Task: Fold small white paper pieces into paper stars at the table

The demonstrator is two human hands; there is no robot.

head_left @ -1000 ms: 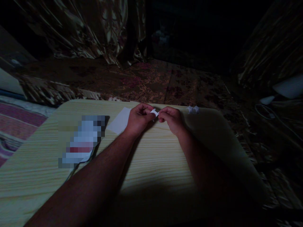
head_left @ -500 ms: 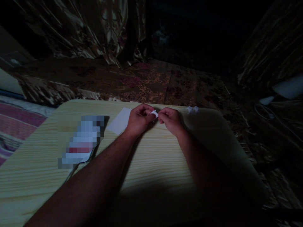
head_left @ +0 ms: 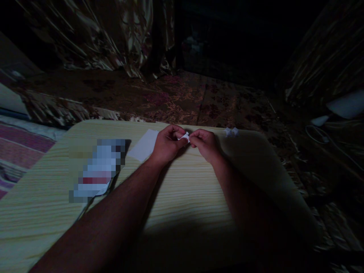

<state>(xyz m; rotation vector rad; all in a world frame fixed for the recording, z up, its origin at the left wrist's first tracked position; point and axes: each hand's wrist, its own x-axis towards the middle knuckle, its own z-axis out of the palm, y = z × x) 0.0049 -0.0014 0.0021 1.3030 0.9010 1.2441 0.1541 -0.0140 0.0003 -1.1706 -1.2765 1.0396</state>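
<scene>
My left hand [head_left: 166, 144] and right hand [head_left: 205, 143] both pinch a small white paper [head_left: 186, 137] over the counter [head_left: 182, 185] — unfinished, I judge. Right of it sit two star-like pieces [head_left: 228, 132], seemingly done; left of it, flat paper [head_left: 143, 145] lies unused.

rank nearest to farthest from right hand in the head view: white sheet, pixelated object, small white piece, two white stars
1. Small white piece: at right hand, left side
2. Two white stars: right side
3. White sheet: beside left hand
4. Pixelated object: farthest left
</scene>
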